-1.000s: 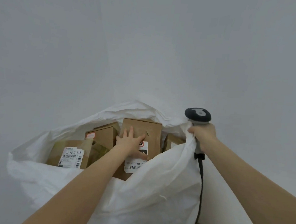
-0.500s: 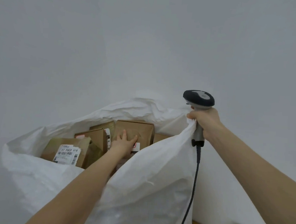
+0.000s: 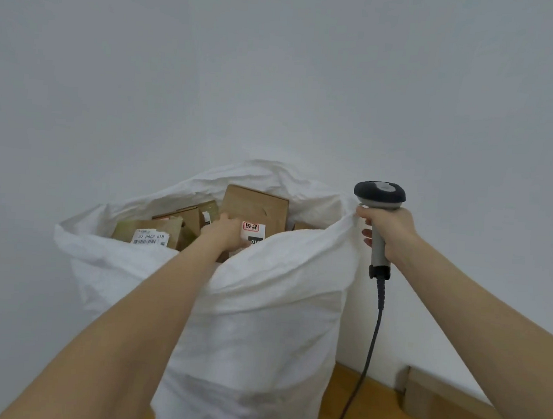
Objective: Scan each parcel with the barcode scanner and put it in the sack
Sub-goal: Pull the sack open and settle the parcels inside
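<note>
Head view: one white sack (image 3: 260,322), mouth open.
Parcels: five cardboard boxes show inside the sack.
Left hand (image 3: 229,235): against the tall parcel (image 3: 255,208), at its label; fingers partly hidden, grip cannot be told.
Right hand (image 3: 389,232): grip clamped on one barcode scanner (image 3: 380,195), touching the sack's rim.
Far right: one cardboard box (image 3: 444,407) on the floor.

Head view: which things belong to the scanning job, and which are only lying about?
Job: barcode scanner and the rim of the sack, both gripped by the right hand; tall parcel in the sack, at the left hand; labelled parcel beside it.
Lying about: cardboard box on the wooden floor, lower right.
</note>
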Demonstrator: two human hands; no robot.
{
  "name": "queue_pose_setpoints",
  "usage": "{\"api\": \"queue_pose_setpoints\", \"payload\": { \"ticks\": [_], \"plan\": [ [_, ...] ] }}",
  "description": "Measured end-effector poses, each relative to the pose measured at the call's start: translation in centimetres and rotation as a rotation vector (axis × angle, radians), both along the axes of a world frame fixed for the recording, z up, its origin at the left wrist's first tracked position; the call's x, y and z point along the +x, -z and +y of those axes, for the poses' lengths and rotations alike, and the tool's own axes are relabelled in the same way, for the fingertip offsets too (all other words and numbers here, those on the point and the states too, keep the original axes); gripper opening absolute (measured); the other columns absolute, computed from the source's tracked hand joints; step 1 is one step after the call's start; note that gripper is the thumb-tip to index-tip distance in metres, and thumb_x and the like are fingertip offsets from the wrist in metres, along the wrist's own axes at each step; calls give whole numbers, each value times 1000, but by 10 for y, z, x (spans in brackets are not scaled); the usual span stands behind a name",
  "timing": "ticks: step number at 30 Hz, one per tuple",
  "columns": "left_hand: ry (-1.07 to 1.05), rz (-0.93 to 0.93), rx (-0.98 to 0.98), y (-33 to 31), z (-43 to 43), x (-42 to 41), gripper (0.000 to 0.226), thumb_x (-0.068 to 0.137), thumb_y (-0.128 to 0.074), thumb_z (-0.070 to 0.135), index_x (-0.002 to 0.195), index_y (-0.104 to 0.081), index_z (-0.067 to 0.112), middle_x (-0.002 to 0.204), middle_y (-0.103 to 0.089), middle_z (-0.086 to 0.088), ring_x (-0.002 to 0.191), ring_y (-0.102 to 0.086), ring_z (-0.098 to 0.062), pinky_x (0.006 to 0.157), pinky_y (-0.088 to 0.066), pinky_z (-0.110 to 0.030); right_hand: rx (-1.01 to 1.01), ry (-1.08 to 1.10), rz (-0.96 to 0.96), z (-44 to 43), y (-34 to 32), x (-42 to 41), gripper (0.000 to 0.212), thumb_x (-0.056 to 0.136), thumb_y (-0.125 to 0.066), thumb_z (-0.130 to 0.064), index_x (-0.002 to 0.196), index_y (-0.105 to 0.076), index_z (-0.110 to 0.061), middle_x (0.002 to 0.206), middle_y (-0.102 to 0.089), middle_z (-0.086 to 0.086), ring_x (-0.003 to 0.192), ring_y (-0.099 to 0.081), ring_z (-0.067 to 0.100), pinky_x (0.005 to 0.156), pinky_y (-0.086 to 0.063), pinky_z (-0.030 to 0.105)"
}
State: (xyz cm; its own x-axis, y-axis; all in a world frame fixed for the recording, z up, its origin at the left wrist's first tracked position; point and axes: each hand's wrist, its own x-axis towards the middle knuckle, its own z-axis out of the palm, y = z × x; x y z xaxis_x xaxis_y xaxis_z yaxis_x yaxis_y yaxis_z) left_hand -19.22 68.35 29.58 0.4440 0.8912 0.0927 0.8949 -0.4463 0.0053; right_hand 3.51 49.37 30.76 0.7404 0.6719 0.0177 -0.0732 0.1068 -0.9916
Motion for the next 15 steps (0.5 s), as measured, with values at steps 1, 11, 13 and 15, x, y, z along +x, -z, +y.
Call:
{"api": "queue_pose_setpoints", "payload": {
  "ticks": [1,11,13,15],
  "plan": [
    [-8,-34,25,-7,-11,1,57,95,-53,42,141,-38,13,145,-32,-14,128,-43,-34,99,-41,-46,6,-1,16,-10,2,-1,27,81,-75,-16,104,-65,-6,88,-64,7,73,-63,22,70,-52,34],
    [196,-360,327,-49,-139,81,56,95,-51,39,144,-37,16,145,-35,-8,128,-43,-28,93,-42,-42,40,-27,111,-112,27,7,17,82,-71,-20,94,-61,-12,70,-71,9,57,-64,16,55,-50,26],
    [288,-335,360,-37,-165,103,56,95,-53,39,143,-38,15,144,-36,-8,129,-41,-27,94,-42,-40,28,-22,116,-130,35,13,18,82,-71,-20,94,-61,-12,66,-70,9,54,-62,15,52,-48,25],
    [373,-305,389,-19,-188,125,55,94,-55,38,141,-40,14,143,-38,-9,128,-41,-27,94,-42,-39,2,-9,125,-146,45,22,19,81,-71,-21,94,-61,-12,63,-70,8,53,-61,15,51,-47,25]
  ]
}}
